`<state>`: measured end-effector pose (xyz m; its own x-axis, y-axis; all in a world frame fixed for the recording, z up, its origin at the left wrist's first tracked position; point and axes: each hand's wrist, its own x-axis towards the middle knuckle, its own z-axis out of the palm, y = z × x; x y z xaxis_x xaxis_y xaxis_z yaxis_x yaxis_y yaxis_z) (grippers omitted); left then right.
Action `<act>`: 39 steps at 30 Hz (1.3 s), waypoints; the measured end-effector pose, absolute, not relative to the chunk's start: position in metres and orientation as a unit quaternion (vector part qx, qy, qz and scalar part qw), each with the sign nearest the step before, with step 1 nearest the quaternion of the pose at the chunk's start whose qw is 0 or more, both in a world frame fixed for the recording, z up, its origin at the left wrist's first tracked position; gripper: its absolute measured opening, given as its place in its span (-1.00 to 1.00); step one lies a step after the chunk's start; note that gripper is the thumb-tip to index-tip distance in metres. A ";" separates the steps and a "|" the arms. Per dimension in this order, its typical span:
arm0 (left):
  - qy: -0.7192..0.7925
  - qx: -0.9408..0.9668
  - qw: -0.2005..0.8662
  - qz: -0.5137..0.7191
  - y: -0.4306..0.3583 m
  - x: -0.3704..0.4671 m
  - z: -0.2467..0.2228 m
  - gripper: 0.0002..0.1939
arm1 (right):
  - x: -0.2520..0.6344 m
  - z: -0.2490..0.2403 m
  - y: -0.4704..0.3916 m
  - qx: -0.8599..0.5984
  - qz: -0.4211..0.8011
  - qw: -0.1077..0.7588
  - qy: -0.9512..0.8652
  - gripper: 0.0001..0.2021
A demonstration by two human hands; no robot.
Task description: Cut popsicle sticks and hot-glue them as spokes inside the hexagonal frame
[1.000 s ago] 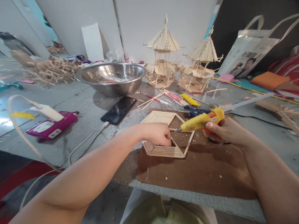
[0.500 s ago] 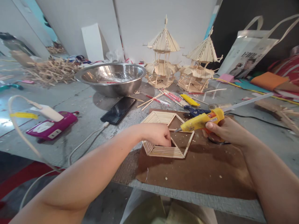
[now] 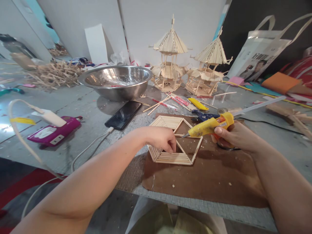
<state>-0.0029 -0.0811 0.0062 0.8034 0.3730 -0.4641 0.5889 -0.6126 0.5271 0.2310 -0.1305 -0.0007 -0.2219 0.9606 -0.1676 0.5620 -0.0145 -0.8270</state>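
A six-sided frame of thin wooden sticks (image 3: pixel 173 158) lies on a brown board (image 3: pixel 204 182); some of its sections are filled with rows of sticks and others are bare. My left hand (image 3: pixel 163 139) reaches over the frame from the left, fingers curled down inside it near the front rows. Whatever is between those fingertips is hidden. In my right hand (image 3: pixel 227 133) is a yellow hot glue gun (image 3: pixel 204 126), a long white glue stick (image 3: pixel 259 106) jutting from its back. Its nozzle points left, just above the frame's middle and close to my left hand.
Behind the frame stand two stick pagodas (image 3: pixel 170 70). A steel bowl (image 3: pixel 114 91), a phone (image 3: pixel 123 114) and a purple power strip (image 3: pixel 55 130) are at left. Blue pliers (image 3: pixel 203 115), a yellow cutter (image 3: pixel 198 104) and loose sticks lie beyond the board.
My left hand has shifted slightly left and its fingers have lifted a little, showing more of the frame's front section. My right hand and the glue gun stay almost still.
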 end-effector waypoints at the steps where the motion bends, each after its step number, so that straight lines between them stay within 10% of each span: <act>1: 0.270 0.884 0.349 -0.156 -0.081 -0.003 0.006 -0.81 | 0.231 -0.001 -0.130 -0.577 0.418 0.237 -0.661 -0.51; 32: 0.267 0.886 0.346 -0.155 -0.081 -0.002 0.006 -0.80 | 0.232 -0.003 -0.129 -0.569 0.434 0.250 -0.652 -0.54; 39: 0.294 0.871 0.373 -0.122 -0.080 -0.004 0.009 -0.77 | 0.240 -0.011 -0.122 -0.572 0.441 0.383 -0.576 -0.58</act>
<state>-0.0042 -0.0805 0.0088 0.7969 0.4225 -0.4317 0.6040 -0.5486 0.5781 0.2398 -0.1222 -0.0110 -0.0516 0.9966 -0.0640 0.3211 -0.0441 -0.9460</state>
